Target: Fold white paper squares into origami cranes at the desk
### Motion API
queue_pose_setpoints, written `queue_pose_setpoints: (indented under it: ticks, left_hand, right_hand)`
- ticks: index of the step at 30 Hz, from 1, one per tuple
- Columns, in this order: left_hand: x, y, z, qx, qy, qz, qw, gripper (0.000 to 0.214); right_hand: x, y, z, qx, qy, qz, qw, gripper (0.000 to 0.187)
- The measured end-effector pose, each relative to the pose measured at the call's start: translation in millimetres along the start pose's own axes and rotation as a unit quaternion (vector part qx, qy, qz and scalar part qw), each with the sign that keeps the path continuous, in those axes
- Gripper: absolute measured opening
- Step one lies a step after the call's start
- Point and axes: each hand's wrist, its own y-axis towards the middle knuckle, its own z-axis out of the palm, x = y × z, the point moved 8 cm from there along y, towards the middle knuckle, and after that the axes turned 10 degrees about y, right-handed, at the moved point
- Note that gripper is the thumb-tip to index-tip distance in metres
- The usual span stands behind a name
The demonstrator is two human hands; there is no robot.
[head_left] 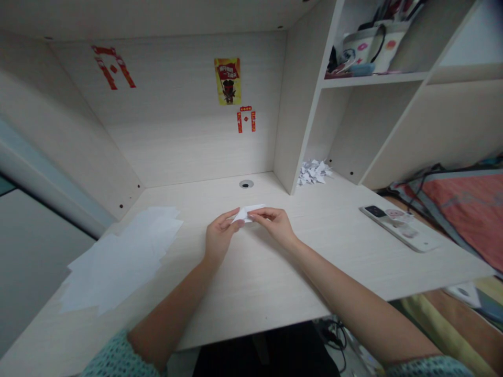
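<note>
The left hand [218, 236] is pinching the near-left part of a small folded white paper [242, 213], its thumb pressing from the near side and its fingers reaching along the far side. The right hand [276, 224] is gripping the same paper from the right, thumb and index finger closing on it while the other fingers are curling inward. Both hands are clamping on the paper, facing each other just beside one another, and the folded piece is sitting between their fingertips, showing a pointed peak and a narrow strip extending behind the right fingers. Whether its lower edge is touching the table [243, 293], I cannot tell.

Loose white sheets [121, 256] are lying spread and overlapping on the table, well apart from the left hand. Beyond the right hand, a heap of small white paper pieces [313, 172] is resting in the lower compartment [351, 131] of the shelf unit. On the shelf [377, 79] above it, white patterned containers [359, 48] are standing side by side, with slender items poking up from the right one, too small to identify. A phone [401, 229] is lying on the table to the right of the right forearm.
</note>
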Motion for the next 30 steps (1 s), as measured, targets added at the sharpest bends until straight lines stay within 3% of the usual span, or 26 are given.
queue_pose_setpoints:
  ticks: [9, 14, 30]
  left_hand:
    - [-10.1, -7.5, -5.3, -0.060, 0.001, -0.004, 0.998, 0.045]
    - [-12.2, -7.9, -5.9, -0.066, 0.002, 0.011, 0.998, 0.036]
    - [-10.3, -6.4, -6.2, -0.067, 0.018, 0.022, 0.997, 0.032]
  right_hand:
    - [-3.1, -1.5, 4.2, 0.003, 0.057, 0.018, 0.998, 0.020]
    - [-6.0, -2.0, 5.2, 0.000, 0.082, 0.035, 0.996, 0.029]
    - [-7.0, -1.4, 2.8, -0.022, 0.091, 0.035, 0.995, 0.018]
